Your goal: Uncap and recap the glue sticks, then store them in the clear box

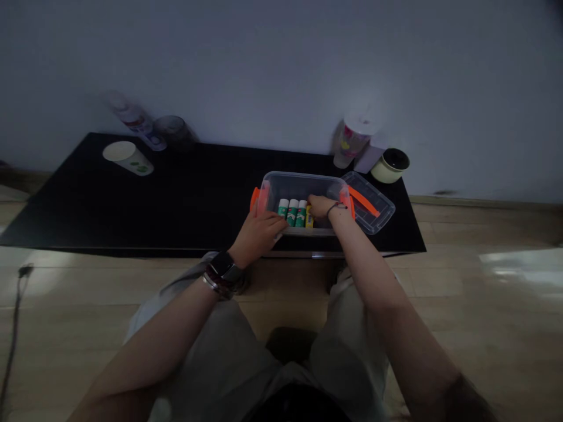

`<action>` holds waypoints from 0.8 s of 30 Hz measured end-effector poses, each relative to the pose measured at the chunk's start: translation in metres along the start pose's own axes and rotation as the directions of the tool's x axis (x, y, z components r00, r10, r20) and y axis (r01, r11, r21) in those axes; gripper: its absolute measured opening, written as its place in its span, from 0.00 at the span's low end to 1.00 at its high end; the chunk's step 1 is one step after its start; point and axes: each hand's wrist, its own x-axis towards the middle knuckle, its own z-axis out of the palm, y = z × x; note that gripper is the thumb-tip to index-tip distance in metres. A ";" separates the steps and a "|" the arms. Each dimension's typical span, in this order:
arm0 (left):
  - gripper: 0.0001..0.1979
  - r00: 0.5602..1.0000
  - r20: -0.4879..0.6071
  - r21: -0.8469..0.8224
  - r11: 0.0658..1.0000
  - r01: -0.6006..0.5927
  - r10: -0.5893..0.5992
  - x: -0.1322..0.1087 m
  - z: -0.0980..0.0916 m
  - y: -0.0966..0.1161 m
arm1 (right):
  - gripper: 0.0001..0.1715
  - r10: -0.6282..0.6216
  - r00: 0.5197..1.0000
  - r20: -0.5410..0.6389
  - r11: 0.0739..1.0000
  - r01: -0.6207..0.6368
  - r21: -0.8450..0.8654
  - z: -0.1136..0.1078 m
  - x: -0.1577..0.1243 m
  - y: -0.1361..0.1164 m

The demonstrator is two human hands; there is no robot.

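Reaching into the clear box (299, 187), your curled right hand (322, 208) is at the yellow tube (309, 219) beside green tubes (292, 214). Your half-bent left hand (259, 234) meets the box's near-left corner; I can't tell either's grip

Black table (206, 193); on it, clear box (288, 185), lid (380, 198), white cup (131, 159)

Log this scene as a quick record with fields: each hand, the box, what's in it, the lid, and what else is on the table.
Left hand: at the near left corner of the clear box
Right hand: inside, by the top of the yellow tube; grip unclear
Box: open, orange latches
Contents: three green tubes with white caps, one yellow
Lid: off, right of the box, orange handle
Also on black table: white cup, clear tumbler, pale pot
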 end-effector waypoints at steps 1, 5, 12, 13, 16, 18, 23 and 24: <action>0.16 1.000 -0.004 0.005 1.000 0.000 0.000 0.000 0.000 0.000 | 0.10 0.005 1.000 0.004 1.000 -0.005 -0.017 0.000 0.000 -0.001; 0.17 1.000 -0.024 0.001 1.000 -0.004 0.004 0.000 0.001 -0.001 | 0.15 -0.033 0.999 -0.011 0.997 0.032 -0.066 -0.008 -0.006 -0.010; 0.14 1.000 -0.013 0.023 1.000 -0.009 0.010 0.004 -0.002 -0.004 | 0.17 -0.140 0.810 -0.570 0.977 0.207 0.054 -0.057 -0.032 0.007; 0.14 1.000 -0.012 0.023 1.000 -0.003 0.004 0.004 -0.003 -0.005 | 0.18 -0.086 0.792 -0.605 0.986 0.154 0.060 -0.063 -0.035 0.017; 0.14 0.999 -0.035 0.028 0.999 0.030 -0.029 0.006 -0.003 -0.009 | 0.18 0.096 0.805 -0.586 0.995 -0.096 0.031 -0.070 -0.043 0.057; 0.14 0.998 -0.046 0.026 0.999 0.046 -0.045 0.007 -0.004 -0.013 | 0.18 0.222 0.825 -0.519 0.961 -0.274 -0.024 -0.068 -0.047 0.082; 0.17 0.999 -0.025 0.062 0.998 0.030 -0.029 0.007 -0.004 -0.018 | 0.19 0.399 0.851 -0.342 0.864 -0.474 -0.170 -0.055 -0.050 0.127; 0.17 0.999 -0.027 0.076 0.997 0.031 -0.029 0.008 -0.004 -0.018 | 0.19 0.409 0.859 -0.308 0.857 -0.478 -0.194 -0.053 -0.050 0.133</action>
